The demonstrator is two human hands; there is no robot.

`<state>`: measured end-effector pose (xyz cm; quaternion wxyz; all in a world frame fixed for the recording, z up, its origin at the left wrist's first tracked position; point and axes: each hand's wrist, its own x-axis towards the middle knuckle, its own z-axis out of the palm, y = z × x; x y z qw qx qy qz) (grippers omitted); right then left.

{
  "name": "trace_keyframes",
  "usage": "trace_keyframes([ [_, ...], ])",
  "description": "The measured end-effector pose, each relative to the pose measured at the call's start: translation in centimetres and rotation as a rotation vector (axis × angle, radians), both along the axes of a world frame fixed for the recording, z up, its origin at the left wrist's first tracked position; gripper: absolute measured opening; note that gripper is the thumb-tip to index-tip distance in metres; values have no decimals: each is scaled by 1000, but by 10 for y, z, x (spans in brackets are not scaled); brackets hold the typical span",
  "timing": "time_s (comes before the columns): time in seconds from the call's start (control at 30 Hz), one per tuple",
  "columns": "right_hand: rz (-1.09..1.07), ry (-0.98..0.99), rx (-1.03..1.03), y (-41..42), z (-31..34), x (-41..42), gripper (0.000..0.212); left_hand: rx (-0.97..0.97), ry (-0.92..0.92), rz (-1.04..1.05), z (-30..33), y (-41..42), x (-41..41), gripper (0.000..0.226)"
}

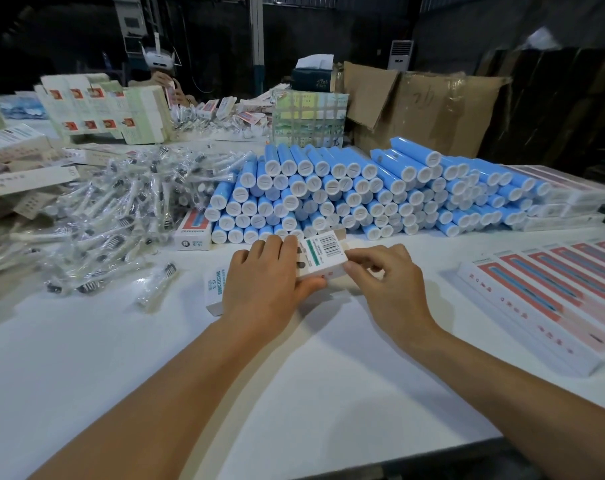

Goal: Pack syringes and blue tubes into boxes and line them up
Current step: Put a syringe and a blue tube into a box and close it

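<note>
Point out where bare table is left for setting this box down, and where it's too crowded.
Bare white table lies near the front edge, around both forearms, and between the right hand and the row of flat pink-striped boxes. It is crowded behind: stacked blue tubes with white caps and, on the left, the heap of clear-wrapped syringes.

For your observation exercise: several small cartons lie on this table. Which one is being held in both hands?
The barcode carton in front of the blue tubes: left hand and right hand grip it; the lined-up boxes lie untouched.
</note>
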<state>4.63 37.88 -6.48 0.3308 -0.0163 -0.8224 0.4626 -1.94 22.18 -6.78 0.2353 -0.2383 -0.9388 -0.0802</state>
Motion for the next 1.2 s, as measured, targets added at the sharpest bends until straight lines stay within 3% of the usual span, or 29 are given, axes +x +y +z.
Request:
trace_keyframes([
  [0.1, -10, -6, -18, 2, 3, 1, 36, 40, -14, -16, 3, -2, 2, 90],
  [0.27, -6, 28, 115, 6, 5, 1, 21, 59, -14, -31, 5, -4, 5, 97],
  [0.4, 163, -9, 3, 8, 6, -1, 32, 46, -25, -30, 6, -4, 7, 99],
  [0.5, 223, -48, -53, 9, 4, -2, 25, 20, -35, -37, 6, -4, 8, 99],
  [0.67, 129, 45, -26, 2, -2, 0, 28, 43, -37, -35, 4, -2, 10, 82],
  [0.77, 117, 15, 15, -4, -7, -2, 45, 18, -14, 8, 3, 3, 13, 81],
  [0.93, 41, -42, 179, -6, -10, -5, 51, -37, 19, 53, 2, 13, 15, 76],
  [1.07, 89, -26, -15, -3, -3, -6, 58, 17, -9, 73, 5, 12, 14, 80],
  [1.13, 111, -92, -332, 0, 2, -10, 73, 44, -13, 92, 6, 12, 13, 77],
  [1.2, 280, -187, -824, 3, 7, -13, 81, 33, -8, 94, 6, 14, 14, 75],
])
